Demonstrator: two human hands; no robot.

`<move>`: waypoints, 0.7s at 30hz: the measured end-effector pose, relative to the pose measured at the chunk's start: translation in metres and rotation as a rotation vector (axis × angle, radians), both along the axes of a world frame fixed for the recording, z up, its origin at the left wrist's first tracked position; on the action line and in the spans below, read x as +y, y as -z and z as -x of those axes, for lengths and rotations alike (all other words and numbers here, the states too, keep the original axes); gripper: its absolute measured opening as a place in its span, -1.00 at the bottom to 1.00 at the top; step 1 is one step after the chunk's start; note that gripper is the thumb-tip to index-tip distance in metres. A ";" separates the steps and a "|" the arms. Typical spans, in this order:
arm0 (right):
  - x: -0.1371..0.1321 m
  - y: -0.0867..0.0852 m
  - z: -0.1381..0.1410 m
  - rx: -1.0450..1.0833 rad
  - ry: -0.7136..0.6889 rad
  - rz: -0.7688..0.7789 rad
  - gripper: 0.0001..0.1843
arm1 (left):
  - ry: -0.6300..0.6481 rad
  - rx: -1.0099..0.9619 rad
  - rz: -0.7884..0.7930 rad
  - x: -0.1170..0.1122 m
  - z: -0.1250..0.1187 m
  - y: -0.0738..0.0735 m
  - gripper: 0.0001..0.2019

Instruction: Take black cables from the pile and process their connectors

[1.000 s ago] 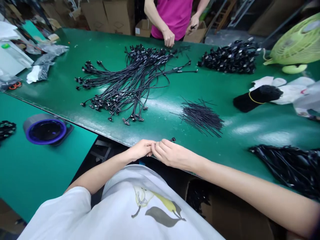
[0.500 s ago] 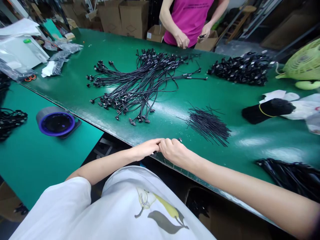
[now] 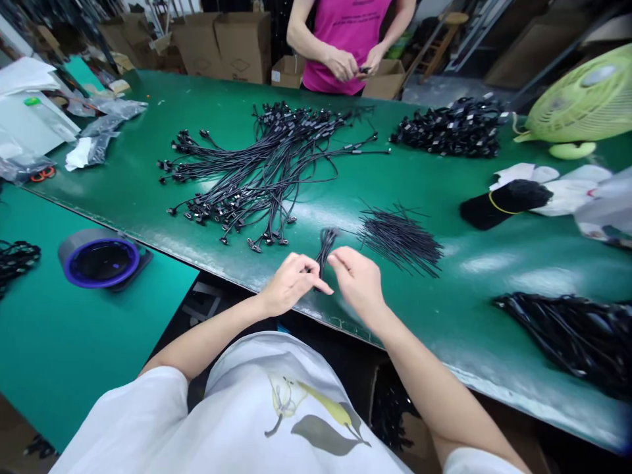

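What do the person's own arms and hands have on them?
Both arms are bare below the white short sleeves of a loose T-shirt, whose front has a yellow and grey pear print. The left hand and right hand wear no gloves; no watch or bands show.

Hands now parted, no longer fingertip to fingertip: left hand (image 3: 291,283) and right hand (image 3: 358,280) spread either side of a small bunch of black wires (image 3: 326,250), upright between them.

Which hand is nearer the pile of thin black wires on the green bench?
Right hand: just left of and below the pile, not touching it. Left hand: farther left, beyond the small wire bundle.
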State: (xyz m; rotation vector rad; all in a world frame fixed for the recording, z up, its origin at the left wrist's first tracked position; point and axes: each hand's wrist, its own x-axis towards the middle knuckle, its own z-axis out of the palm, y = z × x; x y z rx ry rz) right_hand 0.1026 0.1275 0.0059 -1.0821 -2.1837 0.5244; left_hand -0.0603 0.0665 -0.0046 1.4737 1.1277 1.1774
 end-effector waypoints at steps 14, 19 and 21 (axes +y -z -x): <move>-0.019 0.018 0.000 -0.304 -0.039 -0.306 -0.68 | -0.172 -0.235 0.348 -0.012 0.002 0.008 -0.64; -0.024 0.015 0.002 -0.092 -0.027 -0.085 -0.70 | -0.130 -0.434 0.401 -0.013 -0.018 0.024 -0.57; -0.029 0.020 0.006 0.165 -0.041 0.262 -0.71 | -0.135 -0.485 0.338 -0.013 -0.025 0.024 -0.58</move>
